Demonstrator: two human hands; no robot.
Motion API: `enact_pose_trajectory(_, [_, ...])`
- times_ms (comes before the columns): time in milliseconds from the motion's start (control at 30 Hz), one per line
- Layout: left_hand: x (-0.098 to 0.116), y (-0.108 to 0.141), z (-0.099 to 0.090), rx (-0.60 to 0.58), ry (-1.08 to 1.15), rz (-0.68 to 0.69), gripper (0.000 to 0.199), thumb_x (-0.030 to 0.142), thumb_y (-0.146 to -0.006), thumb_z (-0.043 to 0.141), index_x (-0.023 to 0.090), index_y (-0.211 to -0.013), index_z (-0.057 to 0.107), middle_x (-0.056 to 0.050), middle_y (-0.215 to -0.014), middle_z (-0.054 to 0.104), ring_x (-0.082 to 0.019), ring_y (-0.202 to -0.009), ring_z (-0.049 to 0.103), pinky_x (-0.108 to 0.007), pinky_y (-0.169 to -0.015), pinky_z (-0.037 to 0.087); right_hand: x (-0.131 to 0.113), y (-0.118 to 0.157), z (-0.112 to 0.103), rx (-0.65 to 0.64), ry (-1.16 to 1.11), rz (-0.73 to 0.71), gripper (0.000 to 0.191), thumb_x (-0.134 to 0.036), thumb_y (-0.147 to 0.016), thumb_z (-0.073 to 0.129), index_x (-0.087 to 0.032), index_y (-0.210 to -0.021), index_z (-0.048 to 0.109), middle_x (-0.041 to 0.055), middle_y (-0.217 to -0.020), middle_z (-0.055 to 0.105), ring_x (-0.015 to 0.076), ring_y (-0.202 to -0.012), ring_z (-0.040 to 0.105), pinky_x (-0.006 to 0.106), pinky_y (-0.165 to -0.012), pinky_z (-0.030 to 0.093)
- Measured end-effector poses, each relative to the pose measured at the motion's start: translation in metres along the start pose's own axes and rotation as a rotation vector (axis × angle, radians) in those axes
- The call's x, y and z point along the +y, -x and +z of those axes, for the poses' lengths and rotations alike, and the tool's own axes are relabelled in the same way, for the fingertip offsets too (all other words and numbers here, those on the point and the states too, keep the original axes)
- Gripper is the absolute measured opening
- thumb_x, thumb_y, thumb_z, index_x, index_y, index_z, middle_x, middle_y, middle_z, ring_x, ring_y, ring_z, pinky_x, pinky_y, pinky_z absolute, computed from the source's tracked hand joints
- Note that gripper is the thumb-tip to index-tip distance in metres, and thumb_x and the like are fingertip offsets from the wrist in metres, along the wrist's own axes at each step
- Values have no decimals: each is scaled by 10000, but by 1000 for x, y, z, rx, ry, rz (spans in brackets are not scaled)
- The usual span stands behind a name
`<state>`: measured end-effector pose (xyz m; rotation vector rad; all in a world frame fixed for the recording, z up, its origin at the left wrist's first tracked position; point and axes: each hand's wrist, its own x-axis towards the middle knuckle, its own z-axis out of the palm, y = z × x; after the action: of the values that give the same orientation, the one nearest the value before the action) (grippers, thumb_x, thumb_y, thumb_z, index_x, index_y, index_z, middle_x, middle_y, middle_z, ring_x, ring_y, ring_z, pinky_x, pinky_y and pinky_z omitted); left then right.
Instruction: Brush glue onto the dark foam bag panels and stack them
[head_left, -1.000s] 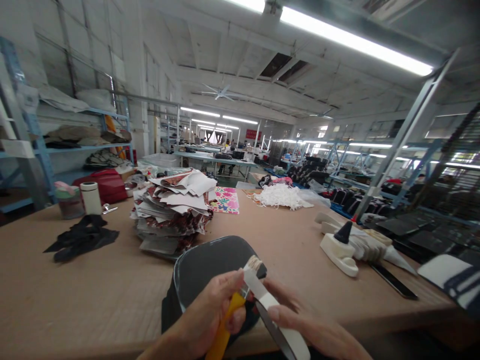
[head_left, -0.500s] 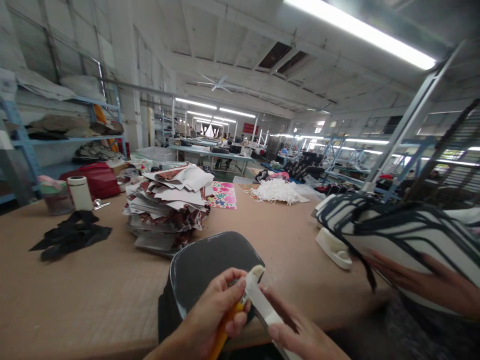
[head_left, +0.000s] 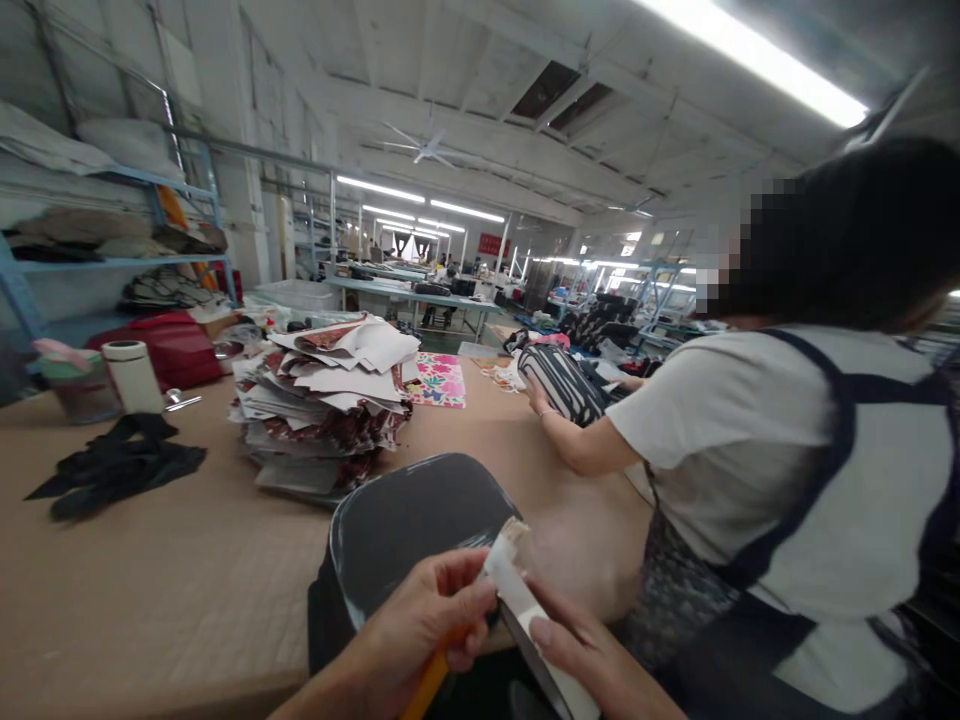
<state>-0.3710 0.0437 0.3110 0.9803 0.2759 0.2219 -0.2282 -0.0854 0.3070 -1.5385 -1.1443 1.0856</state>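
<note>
My left hand (head_left: 431,620) is closed around the orange handle (head_left: 427,685) of what looks like a brush, its pale bristle tip (head_left: 513,532) pointing up and away. Its thumb and finger also pinch near the upper end of a white strip (head_left: 514,590). Lower down, my right hand (head_left: 581,640) grips the same strip between thumb and fingers. Just beyond both hands lies a dark grey rounded panel (head_left: 420,525) with whitish smears along its edge, on top of a black bag-like piece. My hands partly hide its near right side.
A tall stack of white and reddish-brown sheets (head_left: 322,400) stands behind the panel. Black fabric strips (head_left: 124,465) and a cream bottle (head_left: 131,375) are at left. A co-worker (head_left: 795,450) stands close at right, holding a striped bag (head_left: 566,385) over the table.
The co-worker has come into view at right, and the striped bag has moved away from me towards the table's far side. The white object beneath it is out of sight. My hands keep their hold.
</note>
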Motion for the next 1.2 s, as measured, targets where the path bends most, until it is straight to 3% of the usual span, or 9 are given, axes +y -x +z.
enact_pose_trajectory(200, [-4, 4, 6, 38, 88, 14, 329, 424, -714, 674, 145, -746, 503, 7, -633, 579, 10, -311, 358, -144, -330, 201, -1, -7, 1, 18, 55, -19, 590, -553, -791, 489, -200, -1264, 492, 78, -1240, 548, 251, -1151, 472, 362, -984, 341])
enact_pose_trajectory(367, [-8, 5, 8, 32, 123, 18, 309, 413, -719, 668, 149, -728, 509, 12, -610, 583, -2, -295, 370, -146, -313, 203, 8, -16, 1, -82, 70, -94, 555, -549, -820, 441, -186, -1232, 521, 69, -1110, 612, 221, -1020, 544, 345, -921, 378])
enact_pose_trajectory(467, [-12, 3, 9, 21, 114, 7, 332, 431, -707, 676, 130, -719, 536, -11, -614, 593, -28, -364, 466, -138, -353, 283, 11, -14, 1, -119, 1, -93, 596, -587, -798, 444, -172, -1217, 528, 68, -1068, 618, 213, -991, 550, 327, -903, 386])
enact_pose_trajectory(567, [-17, 3, 14, 42, 12, -7, 363, 456, -701, 674, 117, -794, 581, -22, -663, 597, -57, -437, 542, -132, -384, 331, 7, 0, -3, -133, -50, -65, 625, -559, -769, 520, -174, -1259, 478, 79, -1103, 593, 214, -1019, 529, 316, -899, 387])
enact_pose_trajectory(700, [-21, 4, 24, 75, -70, -25, 368, 442, -731, 649, 140, -933, 595, 19, -627, 561, -18, -344, 451, -128, -328, 265, 4, 20, -15, -238, -65, -60, 718, -500, -736, 603, -200, -1342, 362, 81, -1197, 540, 209, -1011, 535, 327, -942, 353])
enact_pose_trajectory(800, [-20, 2, 28, 59, -32, -34, 349, 420, -738, 647, 179, -977, 568, 39, -618, 548, -13, -322, 424, -128, -317, 256, 6, 25, -24, -289, -62, -59, 798, -509, -717, 617, -188, -1375, 301, 74, -1260, 494, 229, -1138, 459, 325, -998, 292])
enact_pose_trajectory(867, [-18, 1, 30, 48, -8, -46, 338, 420, -728, 657, 182, -952, 570, 47, -616, 528, -6, -319, 402, -127, -313, 243, 7, 26, -30, -279, -36, -49, 788, -518, -726, 600, -192, -1377, 299, 60, -1296, 461, 230, -1205, 388, 316, -1017, 263])
enact_pose_trajectory(1033, [-18, 2, 35, 9, -63, -11, 452, 254, -613, 767, 197, -1024, 590, 42, -701, 535, 16, -354, 359, -123, -336, 226, 6, 28, -39, -321, -57, -85, 786, -571, -705, 591, -234, -1365, 327, 44, -1139, 565, 206, -974, 532, 336, -941, 347])
enact_pose_trajectory(1200, [-24, 2, 39, 23, -237, 40, 372, 342, -746, 656, 140, -1051, 590, -21, -733, 582, -56, -501, 510, -145, -433, 341, -1, 33, -38, -317, -98, -143, 783, -619, -667, 593, -243, -1326, 398, 68, -1233, 514, 273, -1133, 447, 346, -930, 360])
